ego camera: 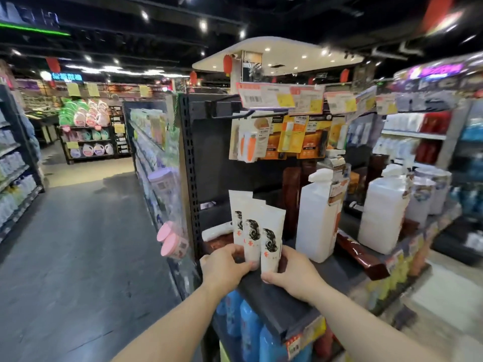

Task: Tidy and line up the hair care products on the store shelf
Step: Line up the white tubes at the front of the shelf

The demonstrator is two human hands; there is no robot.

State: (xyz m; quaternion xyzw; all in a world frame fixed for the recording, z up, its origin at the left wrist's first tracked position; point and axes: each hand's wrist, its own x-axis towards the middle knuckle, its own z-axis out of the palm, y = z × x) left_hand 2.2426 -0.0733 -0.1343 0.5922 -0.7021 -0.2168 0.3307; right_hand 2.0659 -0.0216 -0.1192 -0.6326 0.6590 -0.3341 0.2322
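**Both hands on the tubes at the shelf's front edge**

Three white tubes (257, 231) stand upright in a staggered row on the dark shelf (277, 304). The left hand (224, 265) curls its fingers round the base of the middle tube. The right hand (292, 270) grips the base of the front tube, thumb in front. White pump bottles (317, 218) stand just right of the right hand.

Bare dark shelf (282, 304) lies open in front of the three white tubes (257, 231); a white pump bottle (317, 218) stands near on their right; hanging cards (277, 137) overhang above.
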